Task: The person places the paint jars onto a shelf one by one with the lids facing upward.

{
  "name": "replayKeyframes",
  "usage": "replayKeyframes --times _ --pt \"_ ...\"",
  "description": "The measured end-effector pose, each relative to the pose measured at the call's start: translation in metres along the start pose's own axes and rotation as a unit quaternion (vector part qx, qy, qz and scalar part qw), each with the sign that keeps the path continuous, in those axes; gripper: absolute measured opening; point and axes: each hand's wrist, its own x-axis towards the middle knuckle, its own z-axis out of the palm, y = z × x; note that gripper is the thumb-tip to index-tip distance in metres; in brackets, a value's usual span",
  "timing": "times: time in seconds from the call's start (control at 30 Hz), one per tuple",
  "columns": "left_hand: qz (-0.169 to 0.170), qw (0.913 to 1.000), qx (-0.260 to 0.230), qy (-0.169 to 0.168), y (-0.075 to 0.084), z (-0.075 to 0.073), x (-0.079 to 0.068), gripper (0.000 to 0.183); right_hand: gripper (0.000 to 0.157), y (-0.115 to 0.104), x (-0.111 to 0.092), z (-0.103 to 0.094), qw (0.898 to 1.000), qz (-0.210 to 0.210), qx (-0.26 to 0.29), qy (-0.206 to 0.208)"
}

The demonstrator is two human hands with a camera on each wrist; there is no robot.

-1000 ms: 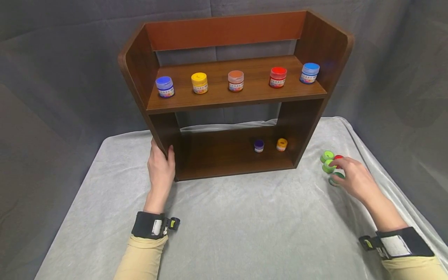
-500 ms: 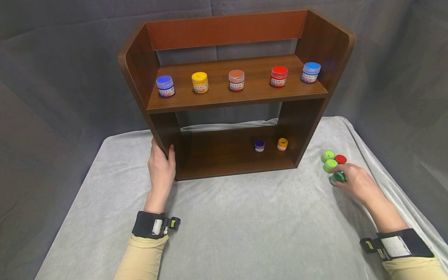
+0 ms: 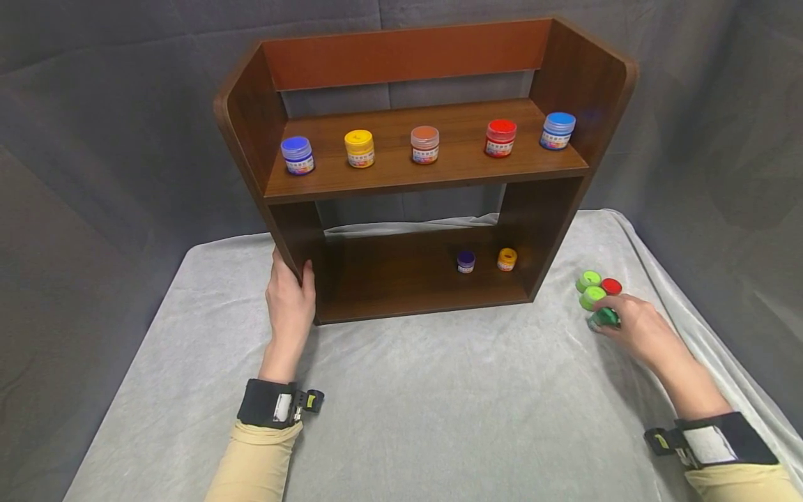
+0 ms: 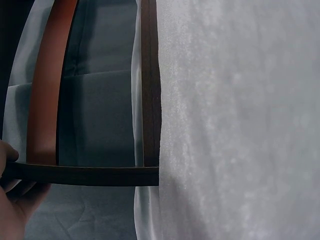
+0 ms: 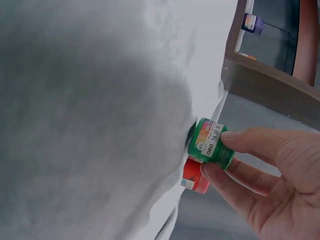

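My left hand [image 3: 290, 296] grips the lower left side panel of a brown wooden shelf [image 3: 401, 183], thumb on the inner face; in the left wrist view its fingers wrap the dark panel edge [image 4: 90, 175]. At the right, my right hand [image 3: 643, 328] pinches a dark green paint jar [image 3: 603, 318] between thumb and fingertips. The right wrist view shows this green jar [image 5: 207, 142] tilted, its label turned to the camera. Beside it stand two light green jars [image 3: 592, 298] and a red jar [image 3: 611, 286]; the red jar [image 5: 195, 176] is partly hidden there.
On the upper shelf stand several jars, among them a blue-violet jar [image 3: 297, 155], a yellow jar [image 3: 360, 148] and a light blue jar [image 3: 557, 130]. The lower shelf holds a purple jar [image 3: 465, 261] and an orange-yellow jar [image 3: 507, 259]. Pale cloth [image 3: 439, 397] covers the table.
My right fingers have closed on the dark green jar and tilted it. They have drawn back from the red jar, now in plain sight. My left hand keeps its place on the shelf.
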Motion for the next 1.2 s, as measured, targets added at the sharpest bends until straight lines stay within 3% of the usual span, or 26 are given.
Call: replayKeyframes --times 0.6,1.03,1.2 --pt "-0.001 1.0000 0.002 0.006 -0.001 0.001 0.000 0.051 0.040 -0.034 0.008 -0.006 0.995 -0.071 0.004 0.067" --pt "-0.010 0.9999 0.006 -0.011 0.001 0.000 0.001 0.053 0.037 -0.046 0.012 -0.004 0.992 -0.096 0.022 0.078" --pt "-0.010 0.9998 0.006 -0.015 0.001 -0.001 0.000 0.053 0.036 -0.052 0.014 -0.005 0.994 -0.089 0.034 0.060"
